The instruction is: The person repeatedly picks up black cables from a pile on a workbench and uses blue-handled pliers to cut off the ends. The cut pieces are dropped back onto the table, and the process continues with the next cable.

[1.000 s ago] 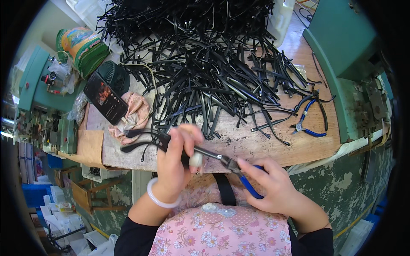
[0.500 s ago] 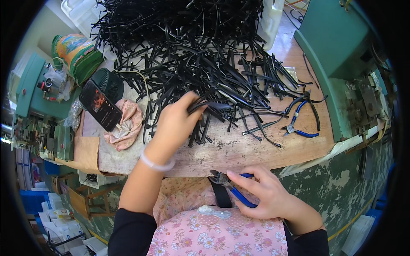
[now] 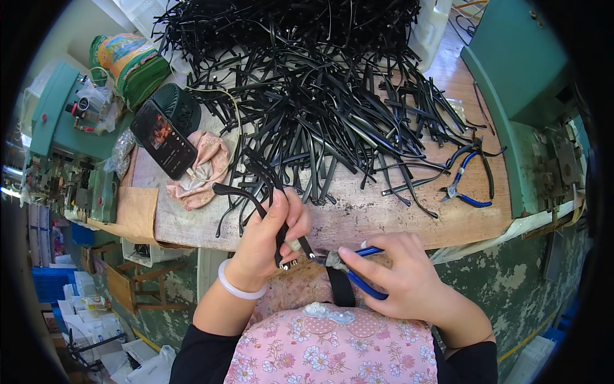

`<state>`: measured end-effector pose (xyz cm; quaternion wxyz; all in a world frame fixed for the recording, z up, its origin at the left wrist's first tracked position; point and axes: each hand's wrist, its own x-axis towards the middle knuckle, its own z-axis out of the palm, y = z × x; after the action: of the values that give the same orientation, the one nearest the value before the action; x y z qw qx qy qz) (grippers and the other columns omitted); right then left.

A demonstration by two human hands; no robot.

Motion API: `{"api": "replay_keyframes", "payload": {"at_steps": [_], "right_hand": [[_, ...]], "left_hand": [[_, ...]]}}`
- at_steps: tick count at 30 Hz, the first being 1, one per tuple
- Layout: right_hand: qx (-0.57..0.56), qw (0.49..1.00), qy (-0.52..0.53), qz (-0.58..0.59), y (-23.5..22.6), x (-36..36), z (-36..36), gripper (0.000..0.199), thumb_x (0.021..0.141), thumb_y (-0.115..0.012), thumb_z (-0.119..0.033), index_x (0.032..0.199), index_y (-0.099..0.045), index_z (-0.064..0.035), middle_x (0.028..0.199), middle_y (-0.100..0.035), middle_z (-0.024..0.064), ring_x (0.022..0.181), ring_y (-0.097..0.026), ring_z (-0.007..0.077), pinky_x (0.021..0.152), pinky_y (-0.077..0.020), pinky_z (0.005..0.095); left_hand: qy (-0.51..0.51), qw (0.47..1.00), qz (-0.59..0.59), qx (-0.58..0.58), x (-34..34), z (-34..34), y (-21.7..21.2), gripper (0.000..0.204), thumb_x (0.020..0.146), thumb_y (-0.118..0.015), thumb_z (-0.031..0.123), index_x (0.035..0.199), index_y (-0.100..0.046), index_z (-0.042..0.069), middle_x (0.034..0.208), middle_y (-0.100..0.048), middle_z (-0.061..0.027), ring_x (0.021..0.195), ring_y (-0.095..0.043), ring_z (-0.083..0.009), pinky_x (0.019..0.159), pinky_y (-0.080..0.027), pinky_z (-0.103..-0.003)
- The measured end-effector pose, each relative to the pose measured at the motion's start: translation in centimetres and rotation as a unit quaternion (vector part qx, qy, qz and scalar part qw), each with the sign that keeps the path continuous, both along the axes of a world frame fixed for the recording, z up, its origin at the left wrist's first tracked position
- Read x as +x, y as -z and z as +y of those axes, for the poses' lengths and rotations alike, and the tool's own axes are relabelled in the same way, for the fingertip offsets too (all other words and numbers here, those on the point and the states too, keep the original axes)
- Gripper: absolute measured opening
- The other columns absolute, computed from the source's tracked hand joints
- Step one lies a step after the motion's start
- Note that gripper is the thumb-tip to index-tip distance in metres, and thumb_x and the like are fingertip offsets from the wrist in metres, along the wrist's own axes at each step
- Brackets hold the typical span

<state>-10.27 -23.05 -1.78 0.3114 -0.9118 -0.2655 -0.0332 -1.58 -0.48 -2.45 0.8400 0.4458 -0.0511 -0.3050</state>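
left hand (image 3: 272,240) is pinched around a few black plastic strips (image 3: 268,192) at the bench edge; right hand (image 3: 400,281) grips blue-handled pliers (image 3: 348,265), nose touching one strip's end

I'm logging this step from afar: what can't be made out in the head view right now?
- Plier jaws: the tip meets the black strip in a small blur between the left hand and right hand; contact unclear.
- Strip's lower end: hidden behind left fingers.
- Black pile: top cut off by the rim.

Left hand (image 3: 272,240) back from pile (image 3: 307,83) with black strips (image 3: 256,192); right hand (image 3: 403,281) raised pliers (image 3: 355,272) to them.
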Motion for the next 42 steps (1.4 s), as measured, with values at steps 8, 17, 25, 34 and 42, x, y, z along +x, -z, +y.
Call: {"api": "replay_keyframes", "payload": {"at_steps": [8,17,25,34,42], "right_hand": [[-0.043,0.998,-0.008,-0.05,-1.3,0.1,0.1,0.061,0.07,-0.072,-0.021,0.129,-0.058,-0.0228,0.102,-0.054,0.0084,0.092,-0.052,0.0254,0.078,-0.0374,0.038],[0.026,0.999,-0.002,0.02,-1.4,-0.1,-0.6,0.065,0.068,-0.072,-0.016,0.131,-0.056,-0.0217,0.095,-0.052,0.0114,0.082,-0.053,0.0272,0.07,-0.0434,0.0378],[0.051,0.998,0.025,0.0,-1.3,-0.5,0.5,0.07,0.06,-0.074,-0.008,0.128,-0.058,-0.0162,0.096,-0.053,0.0114,0.082,-0.054,0.0273,0.07,-0.0461,0.036],[0.171,0.983,0.016,0.064,0.4,-0.9,-0.4,0.068,0.065,-0.073,-0.01,0.13,-0.056,-0.0147,0.096,-0.053,0.0125,0.086,-0.056,0.0286,0.075,-0.0479,0.0385],[0.179,0.981,0.005,0.08,-0.3,-1.5,-0.3,0.066,0.067,-0.073,-0.012,0.131,-0.055,-0.0126,0.102,-0.053,0.0131,0.089,-0.056,0.029,0.08,-0.046,0.0383]], "left_hand": [[0.018,0.999,-0.018,0.019,-0.1,-0.4,-0.9,0.045,0.098,-0.04,0.048,0.073,-0.039,0.011,0.058,-0.039,0.0,0.04,-0.028,-0.0041,0.034,-0.026,-0.018],[-0.281,0.897,-0.332,0.082,-3.8,-2.7,-0.3,0.041,0.099,-0.025,0.051,0.081,-0.032,0.015,0.059,-0.035,0.0014,0.042,-0.027,-0.0079,0.036,-0.033,-0.021],[-0.363,0.826,-0.418,0.103,-4.5,-3.8,0.6,0.039,0.1,-0.026,0.049,0.083,-0.032,0.014,0.061,-0.037,0.0002,0.042,-0.029,-0.0078,0.035,-0.034,-0.02],[-0.202,0.972,-0.122,0.004,-1.2,-2.5,-0.7,0.041,0.101,-0.035,0.043,0.074,-0.035,0.013,0.073,-0.044,-0.0005,0.057,-0.044,-0.0116,0.055,-0.045,-0.028],[-0.03,0.637,-0.612,0.467,8.4,-8.4,0.3,0.026,0.078,-0.064,0.004,0.103,-0.057,0.007,0.083,-0.063,-0.0078,0.073,-0.068,-0.0229,0.056,-0.05,-0.031]]}}
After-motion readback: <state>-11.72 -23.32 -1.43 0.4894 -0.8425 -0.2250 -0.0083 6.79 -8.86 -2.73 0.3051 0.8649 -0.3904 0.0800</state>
